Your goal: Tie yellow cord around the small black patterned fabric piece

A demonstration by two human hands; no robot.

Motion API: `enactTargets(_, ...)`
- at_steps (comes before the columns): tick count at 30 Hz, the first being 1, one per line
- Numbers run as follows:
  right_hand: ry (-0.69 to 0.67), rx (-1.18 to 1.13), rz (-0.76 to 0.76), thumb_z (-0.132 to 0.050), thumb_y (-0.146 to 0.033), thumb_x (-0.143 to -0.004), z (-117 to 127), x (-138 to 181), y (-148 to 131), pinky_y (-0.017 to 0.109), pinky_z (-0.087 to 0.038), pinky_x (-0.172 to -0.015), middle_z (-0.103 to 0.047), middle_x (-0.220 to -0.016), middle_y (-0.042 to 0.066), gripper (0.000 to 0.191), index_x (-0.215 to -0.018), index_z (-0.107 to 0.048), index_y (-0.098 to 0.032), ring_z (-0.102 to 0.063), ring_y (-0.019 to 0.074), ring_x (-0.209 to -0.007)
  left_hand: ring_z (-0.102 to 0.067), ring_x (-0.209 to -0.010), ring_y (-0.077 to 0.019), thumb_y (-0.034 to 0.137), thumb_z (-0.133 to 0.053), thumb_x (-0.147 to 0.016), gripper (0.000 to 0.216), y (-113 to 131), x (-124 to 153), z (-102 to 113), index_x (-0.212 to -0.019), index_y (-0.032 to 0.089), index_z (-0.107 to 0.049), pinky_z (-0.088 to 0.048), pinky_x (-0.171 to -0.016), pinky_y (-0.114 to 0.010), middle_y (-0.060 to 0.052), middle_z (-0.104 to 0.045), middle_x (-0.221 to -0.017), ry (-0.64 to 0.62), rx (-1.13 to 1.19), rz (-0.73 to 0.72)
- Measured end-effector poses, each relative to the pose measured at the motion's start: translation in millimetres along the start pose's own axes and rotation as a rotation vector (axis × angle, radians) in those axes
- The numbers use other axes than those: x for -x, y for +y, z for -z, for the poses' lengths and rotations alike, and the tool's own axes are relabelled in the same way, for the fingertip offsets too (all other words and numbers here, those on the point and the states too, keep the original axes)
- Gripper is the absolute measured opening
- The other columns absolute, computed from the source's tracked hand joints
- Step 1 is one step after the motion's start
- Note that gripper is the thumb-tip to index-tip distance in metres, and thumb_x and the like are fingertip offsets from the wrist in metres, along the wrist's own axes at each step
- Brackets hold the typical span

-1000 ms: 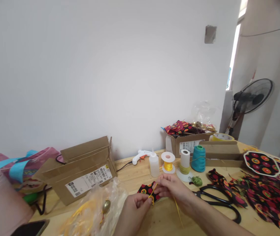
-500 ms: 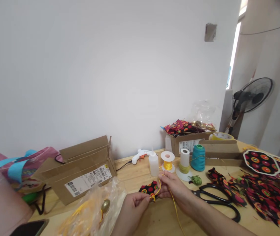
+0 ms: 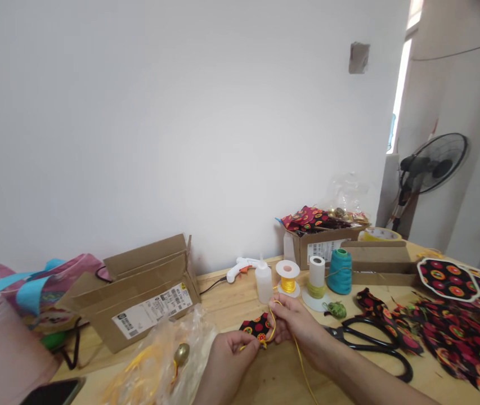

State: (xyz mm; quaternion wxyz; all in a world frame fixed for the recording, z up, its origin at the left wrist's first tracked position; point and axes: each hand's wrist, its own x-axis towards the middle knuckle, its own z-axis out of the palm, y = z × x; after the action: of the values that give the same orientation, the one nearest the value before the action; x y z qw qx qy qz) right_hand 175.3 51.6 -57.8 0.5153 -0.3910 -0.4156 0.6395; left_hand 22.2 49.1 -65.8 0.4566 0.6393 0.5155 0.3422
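Observation:
My left hand (image 3: 232, 355) pinches a small black-and-red patterned fabric piece (image 3: 253, 326) at the knotted yellow cord on its lower edge. Between thumb and fingers, my right hand (image 3: 294, 319) grips the yellow cord (image 3: 300, 360), which loops at the fingertips and trails down toward the table's front. Just behind the hands stand a white squeeze bottle (image 3: 264, 283) and a spool of yellow cord (image 3: 287, 279). Black-handled scissors (image 3: 368, 340) lie right of my right wrist, their blades partly hidden by it.
An open cardboard box (image 3: 138, 304) stands left, near a plastic bag (image 3: 159, 360) with yellow cords and a gold bell (image 3: 182, 353). A white glue gun (image 3: 242, 268), teal thread cone (image 3: 340, 272) and filled box (image 3: 319, 242) sit behind. Patterned fabric scraps (image 3: 454, 337) lie right.
The fabric piece has shifted and turned slightly in my left fingers. My right fingers have moved a little left and down, still holding the yellow cord.

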Motion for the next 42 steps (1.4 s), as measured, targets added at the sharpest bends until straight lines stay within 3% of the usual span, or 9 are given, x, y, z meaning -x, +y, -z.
enactTargets(6,-0.012,-0.120,-0.033,-0.051,-0.035,-0.074,2,1,-1,0.016,-0.040,-0.042,-0.058,-0.065,-0.003,0.020,-0.073,-0.041,-0.017,-0.060,0.0097,-0.050,-0.043,-0.050,-0.0113,0.035,-0.050,-0.067,0.027,-3,1,-1,-0.067,0.010,-0.061,-0.031,-0.048,-0.022,-0.001,-0.056,-0.055,-0.029,-0.088,-0.054)
enactTargets(10,-0.007,-0.263,-0.110,-0.053,-0.030,-0.075,4,0,-2,0.016,-0.043,-0.045,-0.060,-0.067,0.000,0.017,-0.077,-0.042,-0.016,-0.062,0.0118,-0.057,-0.051,-0.062,-0.0149,0.033,-0.050,-0.069,0.029,-5,1,-2,-0.081,0.010,-0.062,-0.037,-0.056,-0.023,-0.006,-0.062,-0.070,-0.083,-0.007,-0.101)
enactTargets(14,0.001,-0.382,-0.118,-0.056,-0.026,-0.074,6,-1,-3,0.018,-0.047,-0.051,-0.062,-0.073,0.004,0.017,-0.079,-0.043,-0.016,-0.063,0.0139,-0.065,-0.054,-0.069,-0.0178,0.033,-0.051,-0.068,0.030,-2,2,-1,-0.082,0.009,-0.064,-0.039,-0.062,-0.025,-0.009,-0.066,-0.075,-0.108,0.010,-0.102)
enactTargets(19,0.074,-0.473,-0.074,-0.059,-0.017,-0.070,5,-2,-3,0.023,-0.049,-0.067,-0.063,-0.071,0.005,0.017,-0.075,-0.043,-0.015,-0.062,0.0175,-0.077,-0.050,-0.058,-0.0146,0.032,-0.050,-0.068,0.029,3,4,-1,-0.078,0.010,-0.068,-0.035,-0.053,-0.023,-0.006,-0.064,-0.064,-0.133,-0.053,-0.104)
enactTargets(23,0.050,-0.464,-0.011,-0.060,-0.015,-0.069,4,-2,1,0.026,-0.045,-0.079,-0.063,-0.069,0.004,0.015,-0.072,-0.045,-0.015,-0.061,0.0173,-0.079,-0.046,-0.056,-0.0130,0.032,-0.050,-0.068,0.029,1,4,-1,-0.076,0.011,-0.068,-0.032,-0.051,-0.022,-0.004,-0.062,-0.062,-0.131,-0.052,-0.097)
enactTargets(29,-0.082,-0.398,0.076,-0.059,-0.020,-0.071,2,1,1,0.029,-0.041,-0.085,-0.061,-0.071,0.003,0.013,-0.070,-0.047,-0.014,-0.060,0.0157,-0.081,-0.039,-0.053,-0.0107,0.033,-0.052,-0.066,0.026,2,4,-1,-0.068,0.011,-0.067,-0.028,-0.049,-0.021,-0.001,-0.055,-0.056,-0.125,-0.043,-0.086)
enactTargets(35,-0.038,-0.423,0.092,-0.063,-0.021,-0.067,4,-1,-1,0.030,-0.040,-0.085,-0.059,-0.067,0.000,0.017,-0.067,-0.047,-0.015,-0.059,0.0144,-0.078,-0.030,-0.048,-0.0087,0.035,-0.051,-0.068,0.030,7,4,0,-0.058,0.011,-0.067,-0.019,-0.045,-0.021,0.003,-0.045,-0.043,-0.162,-0.063,-0.117)
enactTargets(38,0.012,-0.299,0.111,-0.061,-0.026,-0.068,3,0,-5,0.028,-0.043,-0.077,-0.059,-0.068,0.000,0.016,-0.069,-0.048,-0.016,-0.058,0.0135,-0.075,-0.036,-0.050,-0.0099,0.034,-0.052,-0.068,0.028,7,4,0,-0.062,0.012,-0.068,-0.024,-0.047,-0.021,0.001,-0.053,-0.048,-0.155,-0.046,-0.112)
enactTargets(42,0.020,0.207,0.246,-0.061,-0.027,-0.066,0,5,-9,0.025,-0.042,-0.067,-0.059,-0.075,0.001,0.015,-0.074,-0.055,-0.017,-0.055,0.0144,-0.074,-0.047,-0.054,-0.0132,0.035,-0.055,-0.065,0.028,4,4,0,-0.072,0.012,-0.069,-0.032,-0.051,-0.022,-0.003,-0.063,-0.059,-0.115,-0.014,-0.071)
